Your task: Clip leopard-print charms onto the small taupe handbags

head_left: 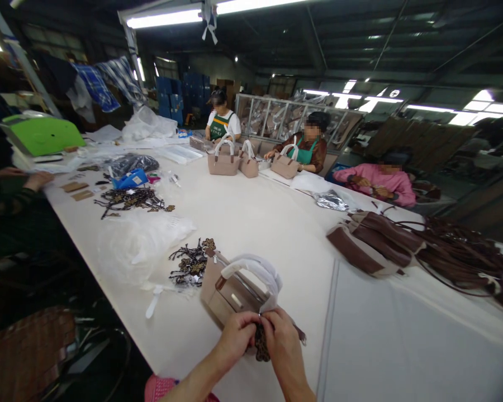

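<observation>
A beige handbag [222,287] with brown trim stands on the white table in front of me, its handles wrapped in white material [260,271]. At the bag's near end, my left hand [238,335] and my right hand [280,340] meet with fingertips pinched together at the base of a handle. Between them hangs a dark, leopard-patterned charm [262,343], whose upper end sits at the fingertips. The exact fastening is hidden by the fingers. A pile of similar charms [188,262] lies left of the bag.
Clear plastic bags [134,245], a white tool [153,301] and more charms [134,198] lie on the left. Brown bags [373,243] and straps [456,245] lie on the right. Three people sit across the table [243,206] near other handbags [224,163]; another person's hands [37,180] are at left.
</observation>
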Demonstrator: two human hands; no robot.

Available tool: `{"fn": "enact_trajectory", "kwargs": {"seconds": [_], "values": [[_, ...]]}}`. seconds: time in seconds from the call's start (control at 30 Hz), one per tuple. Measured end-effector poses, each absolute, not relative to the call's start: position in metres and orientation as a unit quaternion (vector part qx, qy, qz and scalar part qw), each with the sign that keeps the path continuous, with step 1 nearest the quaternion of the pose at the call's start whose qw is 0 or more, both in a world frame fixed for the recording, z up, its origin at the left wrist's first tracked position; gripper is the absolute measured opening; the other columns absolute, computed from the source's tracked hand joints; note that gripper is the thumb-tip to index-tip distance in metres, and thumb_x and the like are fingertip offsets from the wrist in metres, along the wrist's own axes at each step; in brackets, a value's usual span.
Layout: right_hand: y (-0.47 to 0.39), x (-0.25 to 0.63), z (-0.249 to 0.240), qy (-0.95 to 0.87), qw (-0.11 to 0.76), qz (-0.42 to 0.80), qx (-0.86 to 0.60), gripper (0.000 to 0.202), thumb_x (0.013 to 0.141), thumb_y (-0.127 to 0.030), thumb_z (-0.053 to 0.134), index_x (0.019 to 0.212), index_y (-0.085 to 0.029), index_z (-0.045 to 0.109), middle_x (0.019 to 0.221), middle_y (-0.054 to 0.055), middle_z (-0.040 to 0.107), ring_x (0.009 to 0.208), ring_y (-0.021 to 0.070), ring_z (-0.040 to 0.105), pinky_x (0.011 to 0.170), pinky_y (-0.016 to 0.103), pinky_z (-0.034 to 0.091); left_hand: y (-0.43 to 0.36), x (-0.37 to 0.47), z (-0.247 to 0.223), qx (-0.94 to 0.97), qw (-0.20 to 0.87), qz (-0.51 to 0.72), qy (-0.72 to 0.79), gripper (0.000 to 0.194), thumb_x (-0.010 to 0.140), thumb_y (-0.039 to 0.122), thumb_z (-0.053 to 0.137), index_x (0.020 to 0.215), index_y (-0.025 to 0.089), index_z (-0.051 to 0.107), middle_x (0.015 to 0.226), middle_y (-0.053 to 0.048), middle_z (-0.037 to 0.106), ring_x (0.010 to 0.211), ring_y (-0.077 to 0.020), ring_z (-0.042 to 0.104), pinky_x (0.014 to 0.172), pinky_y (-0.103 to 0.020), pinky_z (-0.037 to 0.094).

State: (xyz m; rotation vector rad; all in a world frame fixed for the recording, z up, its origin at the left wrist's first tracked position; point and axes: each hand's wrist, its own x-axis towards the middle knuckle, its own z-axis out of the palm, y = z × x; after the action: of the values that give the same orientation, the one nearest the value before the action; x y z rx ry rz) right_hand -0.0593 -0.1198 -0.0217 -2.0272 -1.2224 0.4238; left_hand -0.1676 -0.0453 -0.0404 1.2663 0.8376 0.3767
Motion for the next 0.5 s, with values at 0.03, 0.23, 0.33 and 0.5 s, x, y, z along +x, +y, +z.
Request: {"fn": "enact_trajectory", "kwargs": {"seconds": [0.03,0.23,0.33,0.5], "values": [[-0.119,-0.060,-0.020,-0.469,0.357,0.170,-0.790,0.025,0.091,-0.020,0.042,0.082,-0.019,0.066,0.092,0.011,0.065,0.084,0.0258,0.064,0.080,0.040,0.048,-0.045,-0.169,-0.039,0.611,0.682,0.177,0.361,0.035,0.065,0.015,0.043,0.083,0.014,0.073,0.050,0.004,0.049,0.048,-0.0110,0.040,0.050,-0.023,0.030],[-0.115,-0.058,-0.021,-0.446,0.370,0.176,-0.796,0.024,0.087,-0.022,0.046,0.077,-0.018,0.067,0.087,0.011,0.066,0.085,0.0282,0.064,0.080,0.042,0.047,-0.043,-0.174,-0.027,0.746,0.562,0.196,0.297,0.031,0.075,0.013,0.045,0.087,0.020,0.073,0.082,-0.003,0.070,0.082,-0.0195,0.061,0.078,-0.029,0.042],[-0.116,-0.059,-0.024,-0.450,0.384,0.181,-0.786,0.025,0.087,-0.022,0.045,0.077,-0.018,0.067,0.087,0.011,0.067,0.087,0.0273,0.064,0.082,0.041,0.048,-0.043,-0.169,-0.032,0.716,0.553,0.219,0.365,0.019,0.074,0.017,0.050,0.073,0.017,0.069,0.076,-0.004,0.067,0.080,-0.0202,0.060,0.075,-0.028,0.042],[-0.122,-0.058,-0.026,-0.468,0.412,0.200,-0.756,0.026,0.086,-0.023,0.046,0.083,-0.019,0.071,0.090,0.011,0.067,0.088,0.0254,0.064,0.082,0.038,0.050,-0.042,-0.160,-0.047,0.682,0.568,0.198,0.416,0.014,0.071,0.018,0.053,0.063,0.016,0.064,0.063,-0.001,0.061,0.066,-0.0169,0.056,0.063,-0.025,0.041]]}}
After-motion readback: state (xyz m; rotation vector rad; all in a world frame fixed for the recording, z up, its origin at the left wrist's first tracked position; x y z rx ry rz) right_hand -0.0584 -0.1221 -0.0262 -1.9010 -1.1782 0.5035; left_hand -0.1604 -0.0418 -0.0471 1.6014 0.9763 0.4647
